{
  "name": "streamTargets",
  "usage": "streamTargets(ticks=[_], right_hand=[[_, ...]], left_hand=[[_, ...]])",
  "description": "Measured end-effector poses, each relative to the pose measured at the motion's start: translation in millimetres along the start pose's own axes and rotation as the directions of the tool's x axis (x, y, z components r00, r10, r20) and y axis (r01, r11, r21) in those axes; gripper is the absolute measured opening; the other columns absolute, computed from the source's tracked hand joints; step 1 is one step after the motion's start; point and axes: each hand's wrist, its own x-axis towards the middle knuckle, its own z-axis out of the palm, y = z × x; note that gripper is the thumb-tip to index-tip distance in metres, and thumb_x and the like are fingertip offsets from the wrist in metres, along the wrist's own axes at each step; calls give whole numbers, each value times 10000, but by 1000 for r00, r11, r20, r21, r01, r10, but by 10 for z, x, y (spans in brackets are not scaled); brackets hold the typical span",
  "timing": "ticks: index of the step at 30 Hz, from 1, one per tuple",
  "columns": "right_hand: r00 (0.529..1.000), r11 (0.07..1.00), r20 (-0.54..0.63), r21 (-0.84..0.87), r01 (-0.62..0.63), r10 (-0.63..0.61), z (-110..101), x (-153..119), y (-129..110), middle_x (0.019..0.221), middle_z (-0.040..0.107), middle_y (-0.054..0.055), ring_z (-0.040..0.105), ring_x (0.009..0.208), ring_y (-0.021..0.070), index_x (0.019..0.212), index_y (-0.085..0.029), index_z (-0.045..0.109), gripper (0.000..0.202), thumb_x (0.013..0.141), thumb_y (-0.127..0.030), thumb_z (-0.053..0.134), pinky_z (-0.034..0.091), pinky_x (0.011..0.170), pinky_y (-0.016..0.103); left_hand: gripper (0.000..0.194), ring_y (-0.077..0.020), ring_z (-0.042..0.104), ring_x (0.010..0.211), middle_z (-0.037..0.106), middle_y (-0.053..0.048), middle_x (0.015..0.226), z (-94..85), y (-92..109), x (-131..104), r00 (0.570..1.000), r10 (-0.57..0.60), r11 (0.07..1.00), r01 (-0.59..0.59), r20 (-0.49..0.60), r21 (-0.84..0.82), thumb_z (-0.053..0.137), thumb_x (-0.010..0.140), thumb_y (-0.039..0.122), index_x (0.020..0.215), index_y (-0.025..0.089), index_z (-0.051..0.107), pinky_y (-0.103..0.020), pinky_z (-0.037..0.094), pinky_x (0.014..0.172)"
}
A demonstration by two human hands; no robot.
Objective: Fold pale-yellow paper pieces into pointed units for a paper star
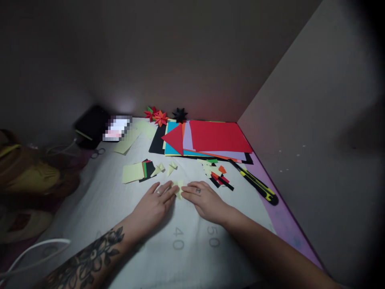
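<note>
A small pale yellow paper piece point(179, 185), partly folded, lies on the white sheet between my hands. My left hand point(156, 200) has its fingertips on the left edge of this paper, thumb side hidden beneath. From the other side, my right hand point(207, 200) bends its fingers over the right edge and holds it against the sheet. Just beyond are two folded pale yellow paper units point(159, 168), apart from each other. Left of them sits a small stack of yellow paper squares point(132, 172), with green, red and black ones showing at its right side.
Paper scraps point(216, 170) and a black-yellow utility knife point(258, 186) lie to the right. Behind are large coloured sheets point(221, 136), a red triangle point(176, 139) and spiky paper stars point(161, 117) near the wall. A phone point(117, 128) and scissors point(98, 153) rest at left.
</note>
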Motion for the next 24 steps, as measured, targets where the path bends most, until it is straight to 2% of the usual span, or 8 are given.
streamTargets(ticks=[5, 12, 16, 20, 24], right_hand=[[999, 1000, 32, -3, 7, -6, -13, 21, -2, 1310, 606, 76, 470, 1246, 259, 1234, -222, 596, 447, 837, -44, 494, 403, 989, 462], [995, 999, 90, 11, 30, -31, -50, 29, 30, 1342, 582, 47, 444, 1275, 259, 1241, -256, 595, 453, 851, -50, 491, 361, 1038, 478], [991, 998, 119, 11, 59, -60, -81, 30, 50, 1366, 560, 40, 426, 1290, 254, 1215, -282, 614, 443, 847, -55, 519, 359, 1041, 477], [990, 998, 124, 20, 66, -68, -96, 21, 57, 1350, 576, 33, 416, 1308, 246, 1198, -301, 625, 426, 858, -63, 530, 350, 1049, 482], [990, 997, 123, 36, 69, -73, -77, 4, 65, 1315, 606, 25, 414, 1316, 244, 1232, -306, 602, 429, 888, -72, 495, 325, 1061, 508]], left_hand=[[281, -244, 547, 1176, 678, -89, 1177, -12, -118, 26, 989, 106, 990, -115, -106, -80, 454, 931, 126, 1125, 191, 648, -498, 329, 1053], [228, -173, 630, 905, 707, -61, 928, 43, -217, 154, 987, 33, 978, -64, -155, -199, 439, 926, 123, 985, 176, 653, -407, 391, 981], [208, -188, 610, 937, 702, -63, 958, 50, -234, 224, 984, 30, 958, -79, -178, -275, 486, 920, 173, 997, 205, 676, -376, 427, 909], [179, -181, 589, 916, 686, -57, 928, 13, -217, 290, 986, -98, 906, 31, -136, -423, 516, 910, 195, 896, 201, 695, -333, 441, 842], [177, -177, 576, 850, 659, -47, 876, -4, -188, 344, 979, -191, 873, 135, -75, -469, 507, 892, 191, 832, 186, 674, -339, 424, 834]])
